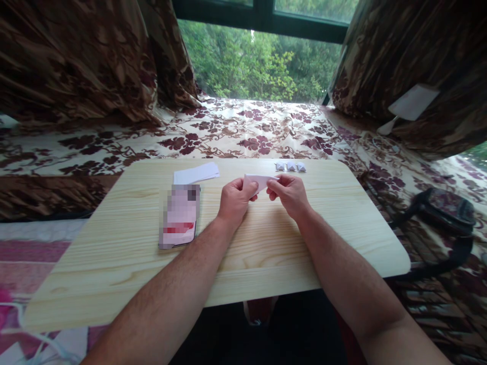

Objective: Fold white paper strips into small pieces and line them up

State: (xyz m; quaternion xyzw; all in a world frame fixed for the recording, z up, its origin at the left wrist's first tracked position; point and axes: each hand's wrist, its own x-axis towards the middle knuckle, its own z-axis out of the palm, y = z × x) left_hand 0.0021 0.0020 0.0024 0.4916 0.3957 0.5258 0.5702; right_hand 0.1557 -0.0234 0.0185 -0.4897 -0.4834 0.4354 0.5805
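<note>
A small folded piece of white paper (259,181) is held above the table between both hands. My left hand (235,198) pinches its left end, thumb lying on top. At the right end, my right hand (289,192) grips the pointed tip between thumb and fingers. Just beyond the right hand, three small folded paper pieces (291,166) sit in a row near the far edge. A stack of white paper strips (195,173) lies to the left of my left hand. The undersides of the fingers are hidden.
The pale wooden table (266,253) has rounded corners. A phone (180,215), partly blurred out, rests on its left side. Beyond stands a ledge with floral cloth (243,126) under a window. A white lamp (414,102) is at the far right, and a dark chair (437,228) is beside the table.
</note>
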